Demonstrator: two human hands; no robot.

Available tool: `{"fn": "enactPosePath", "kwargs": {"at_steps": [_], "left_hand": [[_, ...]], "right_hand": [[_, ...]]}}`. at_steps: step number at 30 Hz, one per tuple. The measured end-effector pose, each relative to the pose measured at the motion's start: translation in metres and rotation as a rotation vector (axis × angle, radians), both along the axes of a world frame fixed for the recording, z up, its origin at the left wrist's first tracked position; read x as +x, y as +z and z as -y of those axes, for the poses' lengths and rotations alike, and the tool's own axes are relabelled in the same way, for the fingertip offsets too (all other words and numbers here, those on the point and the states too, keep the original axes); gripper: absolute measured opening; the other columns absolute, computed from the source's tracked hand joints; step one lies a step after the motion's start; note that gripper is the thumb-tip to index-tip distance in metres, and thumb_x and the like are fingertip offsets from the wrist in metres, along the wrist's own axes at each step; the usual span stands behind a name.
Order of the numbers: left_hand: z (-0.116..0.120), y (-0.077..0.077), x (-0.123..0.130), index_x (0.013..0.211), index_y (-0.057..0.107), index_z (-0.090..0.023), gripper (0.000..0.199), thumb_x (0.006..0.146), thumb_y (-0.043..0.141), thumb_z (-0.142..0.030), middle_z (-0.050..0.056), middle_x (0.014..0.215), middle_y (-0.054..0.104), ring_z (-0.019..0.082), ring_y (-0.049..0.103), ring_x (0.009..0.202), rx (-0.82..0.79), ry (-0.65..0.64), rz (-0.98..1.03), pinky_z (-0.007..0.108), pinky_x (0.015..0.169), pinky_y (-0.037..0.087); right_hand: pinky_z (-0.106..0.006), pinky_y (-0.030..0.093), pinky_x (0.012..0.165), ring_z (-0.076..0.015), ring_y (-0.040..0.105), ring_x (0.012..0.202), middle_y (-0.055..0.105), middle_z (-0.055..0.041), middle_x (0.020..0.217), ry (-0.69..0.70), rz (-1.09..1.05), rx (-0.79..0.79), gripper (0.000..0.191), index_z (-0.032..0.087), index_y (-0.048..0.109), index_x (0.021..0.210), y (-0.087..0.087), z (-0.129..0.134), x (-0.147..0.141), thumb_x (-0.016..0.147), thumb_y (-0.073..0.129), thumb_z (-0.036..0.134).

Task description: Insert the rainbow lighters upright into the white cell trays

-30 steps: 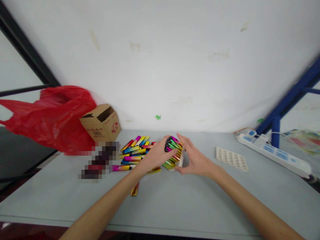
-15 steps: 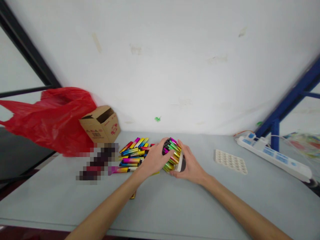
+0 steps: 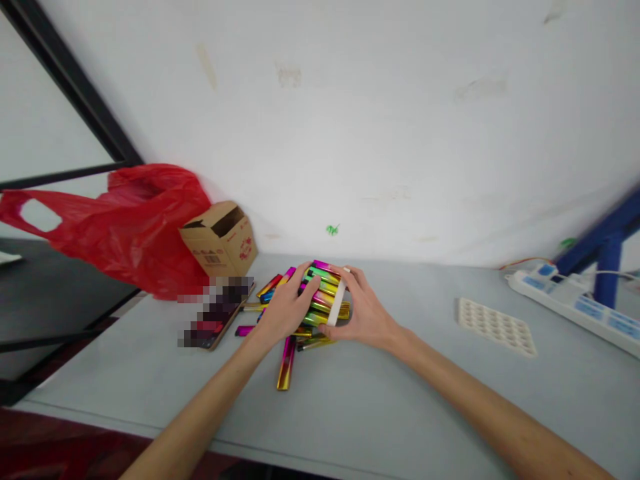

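Observation:
Shiny lighters (image 3: pixel 323 287) in purple, green and gold lie bundled on their sides between my hands. My left hand (image 3: pixel 287 303) is wrapped over the left end of the bundle. A narrow white tray (image 3: pixel 337 303), seen edge-on, stands across the right part of the bundle. My right hand (image 3: pixel 367 310) grips this tray, its fingers at the top and its thumb at the bottom. Gold lighter ends show to the right of the tray. More loose lighters (image 3: pixel 270 287) lie under and beside my left hand. One purple-gold lighter (image 3: pixel 286 365) lies apart, nearer the front edge.
A phone (image 3: pixel 220 317), partly blurred, lies left of the lighters. Behind it stand an open cardboard box (image 3: pixel 225 243) and a red plastic bag (image 3: pixel 150 233). To the right are a white tray with rows of holes (image 3: pixel 495 327) and a power strip (image 3: pixel 575 300).
Both hands have carried the bundle left, over the loose lighters, and tipped it flatter. Lighter ends now show past the tray's right side. The camera view has turned slightly.

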State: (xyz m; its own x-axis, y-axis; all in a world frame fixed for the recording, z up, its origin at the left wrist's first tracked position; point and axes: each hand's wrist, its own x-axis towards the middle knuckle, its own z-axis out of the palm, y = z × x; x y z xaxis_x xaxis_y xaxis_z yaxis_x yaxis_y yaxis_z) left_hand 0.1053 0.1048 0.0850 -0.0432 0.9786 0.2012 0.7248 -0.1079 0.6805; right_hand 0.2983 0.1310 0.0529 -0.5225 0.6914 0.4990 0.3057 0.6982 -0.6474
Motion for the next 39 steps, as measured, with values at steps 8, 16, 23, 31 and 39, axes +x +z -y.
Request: {"fn": "enactPosePath", "kwargs": {"at_steps": [8, 16, 23, 31, 39], "left_hand": [[-0.001, -0.007, -0.018, 0.131, 0.061, -0.019, 0.043, 0.101, 0.043, -0.043, 0.012, 0.122, 0.071, 0.029, 0.064, 0.117, 0.073, 0.011, -0.085, 0.046, 0.108, 0.047], [-0.002, -0.009, -0.019, 0.126, 0.064, -0.018, 0.036, 0.1, 0.046, -0.037, 0.012, 0.123, 0.073, 0.028, 0.067, 0.117, 0.15, 0.028, -0.138, 0.042, 0.106, 0.049], [0.004, 0.007, -0.023, 0.124, 0.068, -0.02, 0.039, 0.1, 0.048, -0.043, 0.014, 0.112, 0.077, 0.034, 0.072, 0.102, 0.073, 0.162, -0.413, 0.047, 0.096, 0.053], [-0.011, -0.007, -0.013, 0.13, 0.064, -0.016, 0.04, 0.103, 0.042, -0.035, 0.013, 0.134, 0.067, 0.025, 0.061, 0.126, 0.196, -0.074, -0.114, 0.041, 0.114, 0.043], [-0.016, -0.024, -0.014, 0.12, 0.069, -0.02, 0.033, 0.101, 0.049, -0.038, 0.009, 0.121, 0.071, 0.025, 0.064, 0.116, 0.27, -0.074, -0.07, 0.041, 0.108, 0.048]], "right_hand": [[-0.046, 0.037, 0.123, -0.0296, 0.039, 0.144, 0.045, -0.0126, 0.149, 0.046, 0.013, -0.033, 0.106, 0.023, 0.035, 0.157, -0.004, -0.001, -0.014, 0.067, 0.089, 0.039], [-0.048, 0.034, 0.125, -0.0312, 0.035, 0.147, 0.044, -0.0126, 0.152, 0.028, 0.021, -0.06, 0.106, 0.023, 0.035, 0.158, -0.006, 0.0, -0.02, 0.067, 0.087, 0.037], [-0.047, 0.033, 0.125, -0.0314, 0.029, 0.151, 0.04, -0.0133, 0.154, 0.03, 0.064, -0.124, 0.108, 0.022, 0.035, 0.159, -0.002, 0.002, -0.026, 0.066, 0.088, 0.037], [-0.05, 0.032, 0.125, -0.0324, 0.032, 0.15, 0.032, -0.0165, 0.156, 0.006, 0.052, -0.171, 0.113, 0.022, 0.029, 0.16, -0.006, 0.001, -0.031, 0.065, 0.088, 0.043], [-0.051, 0.033, 0.125, -0.0338, 0.029, 0.151, 0.031, -0.0175, 0.155, -0.012, 0.082, -0.121, 0.115, 0.021, 0.028, 0.161, -0.009, 0.003, -0.031, 0.066, 0.088, 0.043]]}}
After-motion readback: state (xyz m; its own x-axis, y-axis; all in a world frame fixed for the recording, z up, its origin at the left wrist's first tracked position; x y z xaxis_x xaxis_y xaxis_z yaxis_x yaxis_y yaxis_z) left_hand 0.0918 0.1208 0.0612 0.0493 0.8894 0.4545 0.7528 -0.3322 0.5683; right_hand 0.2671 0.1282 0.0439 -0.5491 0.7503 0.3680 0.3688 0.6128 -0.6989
